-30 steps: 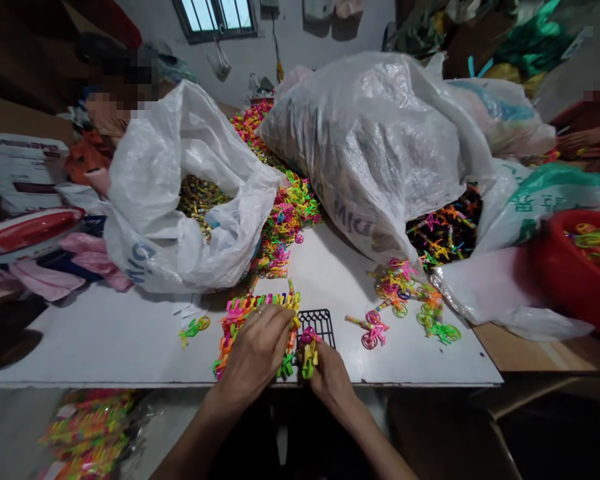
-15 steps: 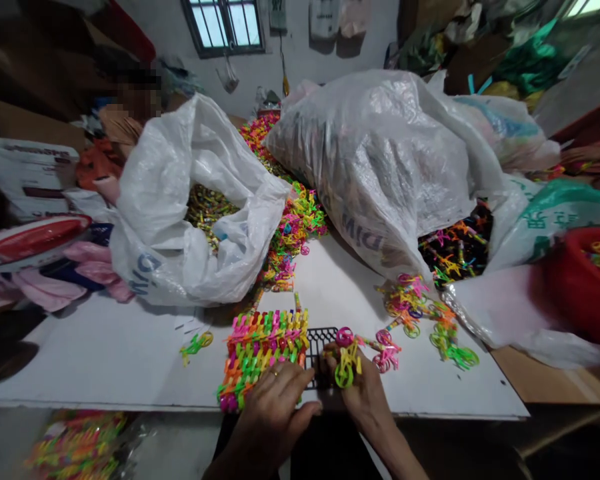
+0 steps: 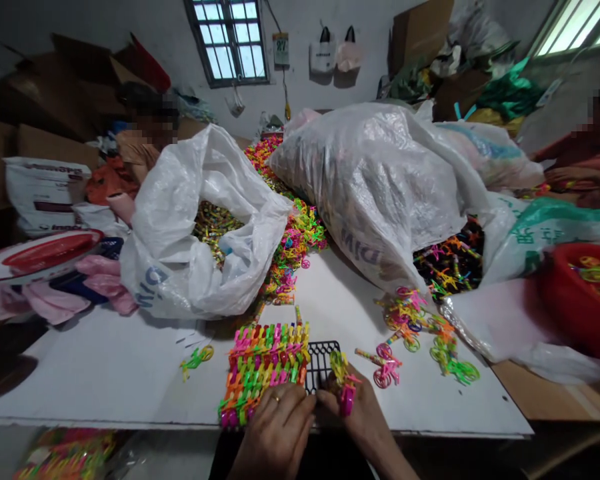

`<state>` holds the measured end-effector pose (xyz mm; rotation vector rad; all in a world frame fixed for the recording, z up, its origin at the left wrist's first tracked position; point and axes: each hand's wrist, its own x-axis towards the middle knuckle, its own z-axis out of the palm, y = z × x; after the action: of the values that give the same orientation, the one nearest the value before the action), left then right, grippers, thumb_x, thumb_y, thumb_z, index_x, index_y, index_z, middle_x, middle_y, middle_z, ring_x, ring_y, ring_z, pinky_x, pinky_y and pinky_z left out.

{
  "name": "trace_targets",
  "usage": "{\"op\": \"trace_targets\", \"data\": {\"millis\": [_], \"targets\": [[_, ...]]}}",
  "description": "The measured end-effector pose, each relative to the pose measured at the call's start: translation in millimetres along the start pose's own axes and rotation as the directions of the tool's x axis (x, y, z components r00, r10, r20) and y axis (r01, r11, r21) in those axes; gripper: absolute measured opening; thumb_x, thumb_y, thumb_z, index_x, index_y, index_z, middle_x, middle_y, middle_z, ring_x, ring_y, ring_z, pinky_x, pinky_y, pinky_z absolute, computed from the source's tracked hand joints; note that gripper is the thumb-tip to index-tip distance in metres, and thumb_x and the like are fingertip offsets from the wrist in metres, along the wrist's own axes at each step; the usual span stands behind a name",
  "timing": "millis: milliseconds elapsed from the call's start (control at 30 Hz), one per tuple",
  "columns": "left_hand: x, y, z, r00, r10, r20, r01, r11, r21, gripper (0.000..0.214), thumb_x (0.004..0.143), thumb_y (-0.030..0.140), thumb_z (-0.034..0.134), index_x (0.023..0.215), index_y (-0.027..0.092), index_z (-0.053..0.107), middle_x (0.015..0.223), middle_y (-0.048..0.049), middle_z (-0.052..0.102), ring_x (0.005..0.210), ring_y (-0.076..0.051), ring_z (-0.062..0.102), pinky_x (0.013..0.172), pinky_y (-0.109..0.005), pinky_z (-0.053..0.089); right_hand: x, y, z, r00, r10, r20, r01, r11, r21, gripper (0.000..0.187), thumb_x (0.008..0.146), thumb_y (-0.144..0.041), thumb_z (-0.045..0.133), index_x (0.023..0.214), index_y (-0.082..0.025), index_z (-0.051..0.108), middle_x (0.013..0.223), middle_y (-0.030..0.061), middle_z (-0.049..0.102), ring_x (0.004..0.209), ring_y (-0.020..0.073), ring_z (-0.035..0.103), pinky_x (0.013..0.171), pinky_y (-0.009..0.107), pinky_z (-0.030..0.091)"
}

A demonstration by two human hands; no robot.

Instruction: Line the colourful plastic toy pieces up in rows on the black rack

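My left hand (image 3: pixel 279 430), a ring on one finger, lies over the front of the rows of bright plastic toys (image 3: pixel 267 357). Its fingers are bent together with the thumb by the black plastic rack (image 3: pixel 321 360); anything between them is hidden. My right hand (image 3: pixel 367 420) is closed around a few small plastic toys, with a yellow one (image 3: pixel 339 365) and a magenta one (image 3: pixel 349 395) sticking out. Its thumb is close to the left fingertips at the rack's front. The rows fill the rack's left part, while bare grid shows at its right.
A pink toy with a patterned stick (image 3: pixel 387 367) lies right of my hand, near a loose pile (image 3: pixel 405 313). Big white sacks (image 3: pixel 180 280) (image 3: pixel 360 180) stand behind. At right is a red tub (image 3: pixel 563 293). Two other people sit at left and right.
The view has tilted up. In my right hand the toys have turned, with the magenta one now below the yellow. My left thumb has come in against its fingers.
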<state>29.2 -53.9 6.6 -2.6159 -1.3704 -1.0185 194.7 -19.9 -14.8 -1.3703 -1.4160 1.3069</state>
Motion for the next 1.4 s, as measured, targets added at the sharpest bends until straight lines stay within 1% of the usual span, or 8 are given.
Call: {"op": "trace_targets", "data": {"millis": [233, 467, 600, 833, 1033, 1200, 1333, 1400], "targets": [[-2, -4, 7.0, 0.998, -0.051, 0.030, 0.052, 0.999, -0.016, 0.030, 0.082, 0.002, 0.040, 0.102, 0.016, 0.057, 0.093, -0.0065, 0.066, 0.090, -0.018, 0.060, 0.084, -0.031, 0.048, -7, 14, 13, 0.996, 0.088, 0.028, -0.091, 0.989, 0.116, 0.024, 0.078, -0.038, 0.053, 0.084, -0.015, 0.055, 0.064, 0.0017, 0.058, 0.054, 0.0139, 0.053, 0.052, 0.024, 0.043], [5, -2, 2.8, 0.994, -0.091, 0.052, 0.093, 0.995, -0.036, 0.027, 0.085, 0.006, 0.038, 0.098, 0.016, 0.059, 0.089, -0.0039, 0.068, 0.086, -0.015, 0.062, 0.080, -0.029, 0.049, -4, 34, 28, 0.990, -0.128, -0.060, 0.121, 0.987, -0.104, 0.009, 0.077, -0.025, 0.050, 0.078, -0.017, 0.055, 0.071, 0.0021, 0.059, 0.063, 0.0143, 0.054, 0.058, 0.023, 0.044], [7, 0, 2.3, 0.993, -0.089, 0.078, 0.088, 0.996, 0.015, 0.023, 0.087, 0.017, 0.043, 0.104, 0.016, 0.058, 0.094, -0.0052, 0.068, 0.088, -0.017, 0.062, 0.081, -0.030, 0.050, -9, 42, 32, 0.944, -0.331, 0.015, 0.316, 0.886, -0.338, 0.010, 0.076, -0.017, 0.040, 0.075, -0.018, 0.050, 0.072, 0.0030, 0.053, 0.063, 0.0151, 0.049, 0.057, 0.024, 0.040], [8, 1, 8.2, 1.000, -0.029, 0.004, 0.029, 0.994, 0.101, 0.019, 0.088, 0.020, 0.044, 0.097, 0.015, 0.060, 0.087, -0.0044, 0.069, 0.082, -0.018, 0.063, 0.078, -0.031, 0.049, -7, 31, 33, 0.967, -0.178, 0.183, 0.254, 0.747, -0.615, 0.015, 0.082, -0.013, 0.037, 0.086, -0.017, 0.051, 0.079, 0.0047, 0.059, 0.067, 0.0163, 0.054, 0.060, 0.025, 0.037], [-2, 0, 11.5, 1.000, 0.005, 0.001, -0.005, 0.995, 0.103, 0.017, 0.087, 0.014, 0.046, 0.092, 0.015, 0.062, 0.083, -0.0033, 0.069, 0.080, -0.016, 0.062, 0.078, -0.030, 0.048, -6, 22, 24, 0.946, -0.100, 0.307, 0.287, 0.699, -0.655, 0.012, 0.084, -0.017, 0.044, 0.093, -0.018, 0.051, 0.085, 0.0043, 0.062, 0.075, 0.0163, 0.057, 0.064, 0.023, 0.036], [-7, 4, 13.7, 1.000, 0.021, 0.001, -0.021, 0.991, 0.129, 0.020, 0.088, 0.012, 0.043, 0.092, 0.015, 0.063, 0.082, -0.0036, 0.069, 0.080, -0.017, 0.063, 0.077, -0.031, 0.048, -11, 24, 19, 0.945, -0.122, 0.303, 0.296, 0.713, -0.636, 0.014, 0.086, -0.018, 0.041, 0.092, -0.017, 0.054, 0.083, 0.0046, 0.062, 0.072, 0.0159, 0.057, 0.062, 0.023, 0.037], [-3, 10, 10.9, 0.999, 0.014, -0.046, -0.010, 0.996, 0.088, 0.014, 0.084, 0.013, 0.052, 0.094, 0.013, 0.062, 0.083, -0.0049, 0.068, 0.080, -0.017, 0.061, 0.078, -0.031, 0.047, 8, 13, -16, 0.937, -0.106, 0.331, 0.280, 0.796, -0.537, 0.013, 0.085, -0.022, 0.049, 0.094, -0.018, 0.057, 0.083, 0.0017, 0.063, 0.072, 0.0135, 0.057, 0.063, 0.021, 0.040], [4, 10, 5.2, 0.997, -0.009, -0.082, 0.016, 0.996, 0.082, 0.015, 0.082, 0.015, 0.057, 0.096, 0.013, 0.061, 0.087, -0.0058, 0.068, 0.084, -0.019, 0.061, 0.081, -0.033, 0.046, 21, 5, -41, 0.976, -0.100, 0.191, 0.205, 0.706, -0.678, 0.021, 0.085, -0.023, 0.050, 0.104, -0.019, 0.056, 0.096, 0.0045, 0.062, 0.080, 0.0150, 0.058, 0.067, 0.023, 0.042]]}}
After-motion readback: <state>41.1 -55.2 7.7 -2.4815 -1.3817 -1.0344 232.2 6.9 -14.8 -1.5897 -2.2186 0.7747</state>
